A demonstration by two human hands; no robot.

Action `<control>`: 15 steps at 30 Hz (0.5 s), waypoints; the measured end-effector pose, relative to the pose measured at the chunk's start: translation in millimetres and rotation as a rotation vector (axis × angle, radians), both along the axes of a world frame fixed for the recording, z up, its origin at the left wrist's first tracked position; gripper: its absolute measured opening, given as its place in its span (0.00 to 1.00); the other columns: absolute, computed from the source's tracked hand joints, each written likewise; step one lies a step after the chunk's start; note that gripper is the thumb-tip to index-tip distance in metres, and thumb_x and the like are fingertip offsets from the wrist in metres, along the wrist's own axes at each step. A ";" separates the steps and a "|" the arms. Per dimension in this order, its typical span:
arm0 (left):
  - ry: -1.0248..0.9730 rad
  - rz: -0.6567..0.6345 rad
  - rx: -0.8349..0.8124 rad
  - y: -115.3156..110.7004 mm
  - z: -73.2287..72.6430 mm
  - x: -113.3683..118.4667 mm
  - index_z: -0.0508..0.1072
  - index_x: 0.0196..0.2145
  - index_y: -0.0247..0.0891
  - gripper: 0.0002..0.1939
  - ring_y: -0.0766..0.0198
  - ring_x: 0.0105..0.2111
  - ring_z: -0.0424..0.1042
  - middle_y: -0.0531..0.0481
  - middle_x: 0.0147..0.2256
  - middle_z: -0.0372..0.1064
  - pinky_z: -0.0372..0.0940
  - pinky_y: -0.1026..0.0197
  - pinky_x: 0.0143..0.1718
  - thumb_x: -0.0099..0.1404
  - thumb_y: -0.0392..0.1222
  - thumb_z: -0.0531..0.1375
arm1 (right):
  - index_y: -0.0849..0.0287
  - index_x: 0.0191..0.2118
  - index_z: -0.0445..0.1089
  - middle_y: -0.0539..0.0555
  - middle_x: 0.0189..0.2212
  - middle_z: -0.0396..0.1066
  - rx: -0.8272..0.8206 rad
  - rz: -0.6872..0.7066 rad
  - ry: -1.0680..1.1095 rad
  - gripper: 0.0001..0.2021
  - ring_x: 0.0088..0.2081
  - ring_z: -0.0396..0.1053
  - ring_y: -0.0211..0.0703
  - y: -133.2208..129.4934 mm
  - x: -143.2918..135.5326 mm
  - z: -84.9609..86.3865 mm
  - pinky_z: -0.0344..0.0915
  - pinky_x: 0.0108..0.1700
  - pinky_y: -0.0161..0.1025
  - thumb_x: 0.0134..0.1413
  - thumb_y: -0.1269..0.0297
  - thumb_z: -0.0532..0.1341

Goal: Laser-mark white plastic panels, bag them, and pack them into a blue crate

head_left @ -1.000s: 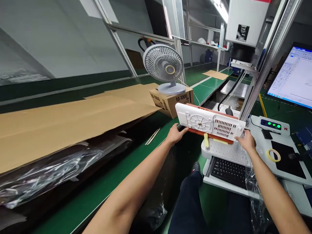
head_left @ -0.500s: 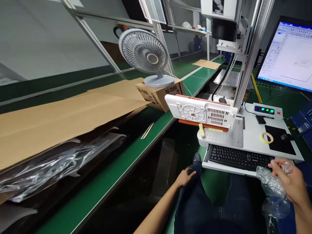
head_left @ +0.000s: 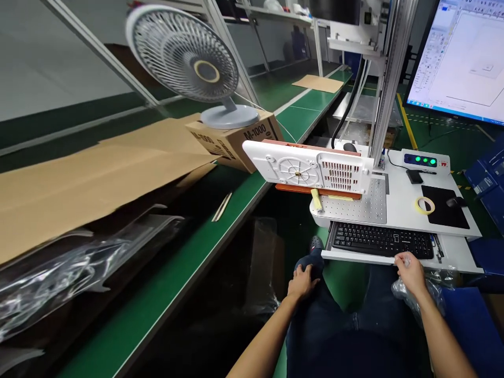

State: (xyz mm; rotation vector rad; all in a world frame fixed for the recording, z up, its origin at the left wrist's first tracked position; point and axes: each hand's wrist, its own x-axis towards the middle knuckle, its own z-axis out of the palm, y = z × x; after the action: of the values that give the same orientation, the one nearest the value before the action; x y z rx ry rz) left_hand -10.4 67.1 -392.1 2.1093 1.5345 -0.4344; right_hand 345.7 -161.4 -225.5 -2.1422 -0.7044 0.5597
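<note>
My right hand (head_left: 410,272) is closed on a crumpled clear plastic bag (head_left: 409,296), at the front edge of the pulled-out keyboard tray (head_left: 362,257). The bag hangs below the hand and spreads to its right. A black keyboard (head_left: 381,240) lies in the tray. My left hand (head_left: 302,283) rests on my left knee, fingers spread, holding nothing. Above the tray, a white plastic panel (head_left: 307,167) with a round ribbed pattern and a slotted grille stands tilted in an orange-brown holder (head_left: 283,188) on the perforated metal plate (head_left: 350,210).
A grey fan (head_left: 185,58) stands on a cardboard box (head_left: 236,144) on the green bench (head_left: 185,262). Cardboard sheets (head_left: 98,173) and clear plastic wrap (head_left: 79,273) lie at left. At right are a monitor (head_left: 460,63), a yellow tape roll (head_left: 424,206), a mouse (head_left: 455,201) and blue bins (head_left: 486,178).
My right hand has moved left with the plastic bag to the tray's front edge. My left hand stays on the knee, its fingers more spread. The view has shifted slightly.
</note>
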 end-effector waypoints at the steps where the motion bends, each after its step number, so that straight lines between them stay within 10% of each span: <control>1: 0.003 -0.004 0.002 -0.9 -1.2 -1.2 0.59 0.73 0.44 0.36 0.33 0.75 0.57 0.24 0.76 0.46 0.65 0.37 0.65 0.73 0.54 0.62 | 0.54 0.41 0.75 0.56 0.38 0.81 0.002 -0.016 -0.040 0.23 0.35 0.79 0.54 4.4 3.3 0.9 0.72 0.42 0.47 0.59 0.39 0.57; 7: 0.018 -0.032 0.012 -6.1 -5.1 -3.4 0.57 0.74 0.43 0.35 0.33 0.75 0.56 0.22 0.76 0.44 0.66 0.35 0.64 0.76 0.55 0.58 | 0.53 0.49 0.69 0.56 0.51 0.81 -0.052 -0.037 -0.149 0.10 0.54 0.78 0.51 16.6 32.4 7.7 0.70 0.56 0.45 0.65 0.63 0.56; 15: 0.014 -0.025 0.010 -3.5 0.7 3.9 0.60 0.72 0.42 0.35 0.29 0.74 0.57 0.20 0.76 0.44 0.65 0.32 0.63 0.73 0.53 0.61 | 0.52 0.52 0.66 0.53 0.57 0.79 -0.171 0.100 -0.132 0.19 0.55 0.78 0.49 50.4 44.0 13.7 0.68 0.56 0.42 0.58 0.80 0.57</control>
State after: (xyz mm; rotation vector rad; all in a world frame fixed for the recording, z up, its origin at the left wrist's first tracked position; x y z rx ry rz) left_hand -6.5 63.7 -391.4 2.1397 1.5220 -0.4520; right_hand 389.7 -111.0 -211.8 -2.3289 -0.8675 0.5528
